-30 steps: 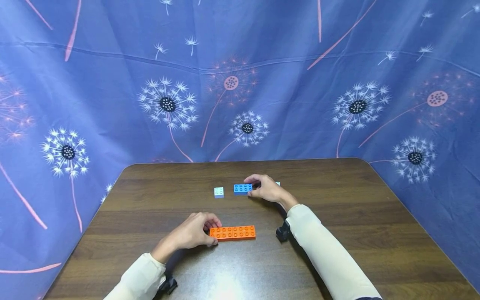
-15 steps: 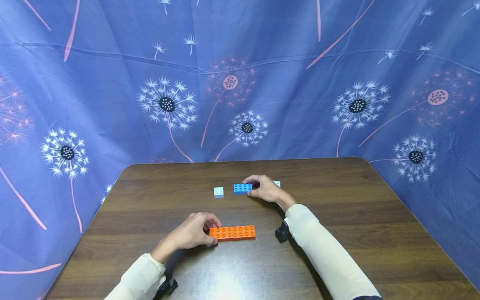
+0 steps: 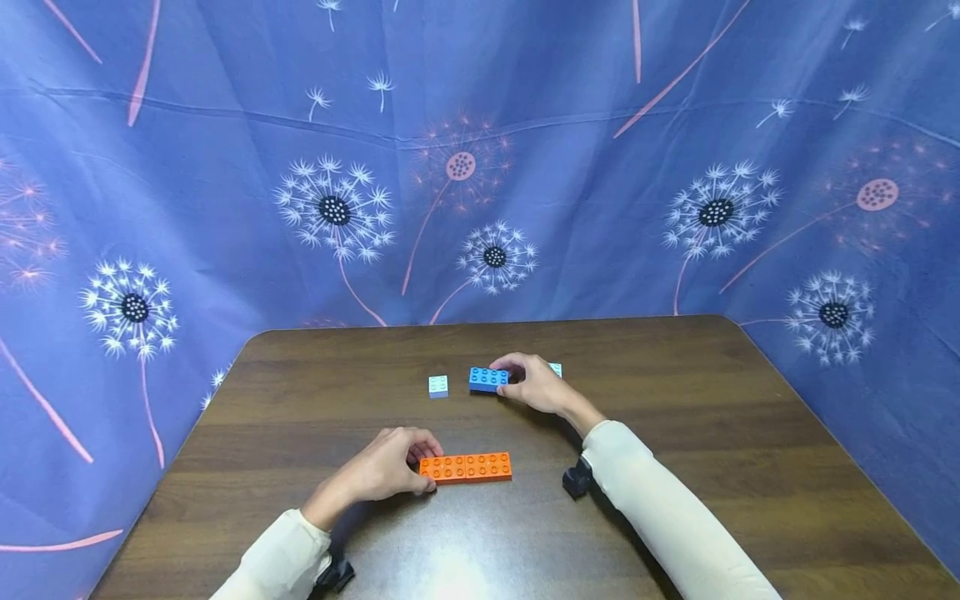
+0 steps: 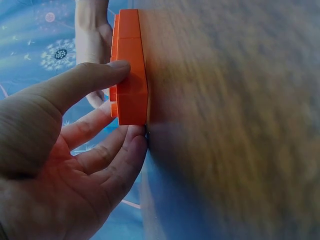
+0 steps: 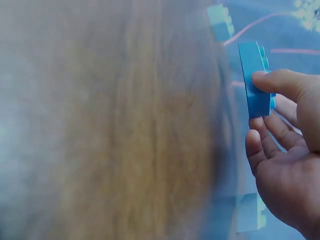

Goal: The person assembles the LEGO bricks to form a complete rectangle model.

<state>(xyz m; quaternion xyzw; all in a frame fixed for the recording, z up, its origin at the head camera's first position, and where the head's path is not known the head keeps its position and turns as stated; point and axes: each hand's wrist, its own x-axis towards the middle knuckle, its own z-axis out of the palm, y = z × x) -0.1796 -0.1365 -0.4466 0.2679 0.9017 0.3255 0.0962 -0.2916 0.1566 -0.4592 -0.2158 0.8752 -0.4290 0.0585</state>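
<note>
Blue studded brick (image 3: 487,380) in right hand (image 3: 542,387); orange bricks (image 3: 474,468), left hand (image 3: 384,463).

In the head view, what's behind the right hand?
Part of a pale mint studded toy brick shows past the right hand; the hand covers the rest there.

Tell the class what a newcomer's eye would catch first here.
Likely the orange bricks, end to end on the table, gripped at the left end by the left hand. Next, the blue brick farther back, pinched by the right hand. Behind hangs a dandelion-patterned blue cloth.
</note>
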